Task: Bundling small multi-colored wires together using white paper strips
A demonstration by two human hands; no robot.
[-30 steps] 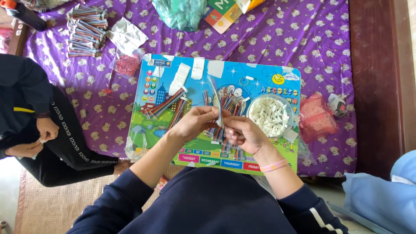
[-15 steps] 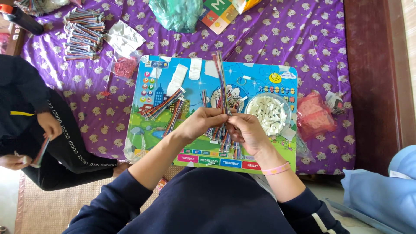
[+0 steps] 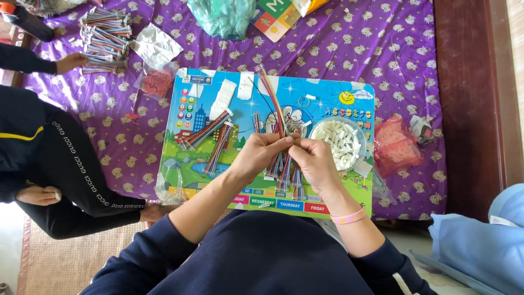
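Purple bedspread; hands (image 3: pixel 289 150) pinch seemingly rainbow-striped cable strip (image 3: pixel 270 93).

A clear bowl (image 3: pixel 364 143) of white slips sits on the colourful board (image 3: pixel 327 101). Beside it on the purple sheet (image 3: pixel 393 60) lies a pink bag (image 3: pixel 397 146); a green bag (image 3: pixel 221 16) lies farther off.

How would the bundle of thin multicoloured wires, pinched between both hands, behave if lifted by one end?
The bundle of thin multicoloured wires would probably flop: its free end already curves above the left hand and right hand. It looks light, being so slender. Loose strands would likely splay apart.
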